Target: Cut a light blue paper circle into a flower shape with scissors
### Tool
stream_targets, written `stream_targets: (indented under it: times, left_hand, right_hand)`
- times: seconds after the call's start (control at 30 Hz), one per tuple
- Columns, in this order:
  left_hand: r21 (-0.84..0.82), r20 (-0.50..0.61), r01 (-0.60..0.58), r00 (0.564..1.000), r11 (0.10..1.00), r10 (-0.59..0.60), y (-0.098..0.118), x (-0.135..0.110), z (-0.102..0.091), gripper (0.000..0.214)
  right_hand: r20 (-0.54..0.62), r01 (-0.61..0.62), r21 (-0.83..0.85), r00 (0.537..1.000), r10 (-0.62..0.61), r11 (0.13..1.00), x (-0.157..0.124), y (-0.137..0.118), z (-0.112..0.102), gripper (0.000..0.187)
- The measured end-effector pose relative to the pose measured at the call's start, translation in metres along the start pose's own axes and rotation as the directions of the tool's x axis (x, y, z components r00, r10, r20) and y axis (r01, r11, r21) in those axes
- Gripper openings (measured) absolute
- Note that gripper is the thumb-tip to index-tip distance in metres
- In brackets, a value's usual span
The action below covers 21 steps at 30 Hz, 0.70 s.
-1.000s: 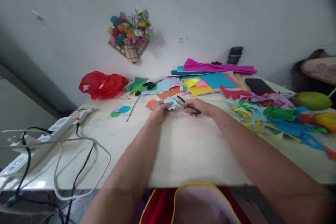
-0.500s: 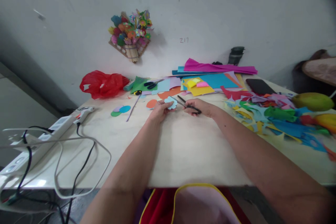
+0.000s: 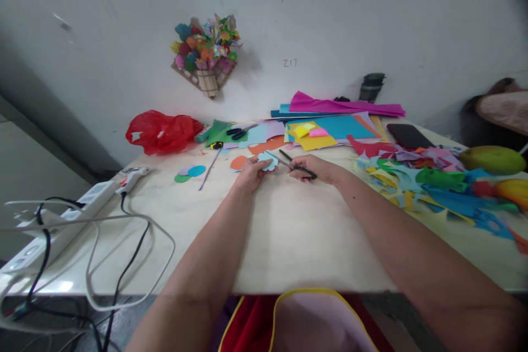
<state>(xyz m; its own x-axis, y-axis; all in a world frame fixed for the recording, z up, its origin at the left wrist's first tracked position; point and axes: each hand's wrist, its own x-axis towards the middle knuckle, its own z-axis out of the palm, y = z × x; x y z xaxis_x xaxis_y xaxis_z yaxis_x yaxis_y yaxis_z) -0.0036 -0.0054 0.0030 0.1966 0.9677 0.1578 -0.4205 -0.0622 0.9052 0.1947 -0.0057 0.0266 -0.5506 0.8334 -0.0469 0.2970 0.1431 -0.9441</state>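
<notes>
My left hand (image 3: 251, 172) pinches a light blue paper flower (image 3: 267, 161) with a scalloped edge, thumb on top. In my right hand (image 3: 310, 168) is a pair of black-handled scissors (image 3: 297, 167), its fingers closed round the handles. The scissor blades are spread apart, and one reaches to the flower's right edge. Whether that blade touches the paper I cannot tell. Just left of my left hand lies an orange paper circle (image 3: 238, 163). Further left are a blue circle (image 3: 197, 171) and a green circle (image 3: 181, 178), with a thin purple strip (image 3: 209, 168) beside them.
Paper scraps (image 3: 441, 176) pile up at right near a dark phone (image 3: 410, 136) and a green mango-like fruit (image 3: 490, 159). Coloured sheets (image 3: 342, 127) and a second pair of scissors (image 3: 239, 133) lie at the back. A red plastic bag (image 3: 163, 132) and a power strip (image 3: 88, 198) with cables are at left.
Almost nothing differs. The blue paper flower appears very slightly turned or shifted in my left hand; the scissors stay spread beside it.
</notes>
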Motion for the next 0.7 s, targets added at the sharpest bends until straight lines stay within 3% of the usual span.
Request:
stream_targets:
  times: [0.7]
  left_hand:
    - [-0.012,-0.001,0.016,1.0,1.0,-0.016,0.001,-0.0003,-0.0001,0.019]
  right_hand:
    - [-0.021,0.008,-0.018,1.0,-0.009,1.0,-0.0011,-0.0032,0.0035,0.025]
